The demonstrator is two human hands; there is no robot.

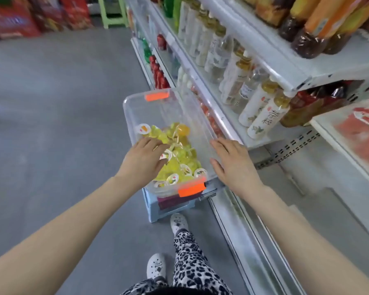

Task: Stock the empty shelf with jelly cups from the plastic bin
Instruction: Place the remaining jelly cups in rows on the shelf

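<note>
A clear plastic bin point(136, 109) with orange latches stands on a light blue stool beside the shelving. Its near half holds a heap of yellow jelly cups point(180, 158) with white printed lids. My left hand point(144, 160) reaches into the bin from the left, fingers spread on top of the cups; whether it holds any cup is not visible. My right hand point(232, 162) hovers flat and open at the bin's right rim, fingers straight, holding nothing. A bare white shelf point(320, 188) lies to the right of that hand.
Shelves on the right carry rows of drink bottles point(262, 109), and a lower one holds red bottles point(158, 73). The light blue stool point(156, 211) stands by my feet. Grey floor opens to the left. A green stool point(113, 15) and red boxes sit far back.
</note>
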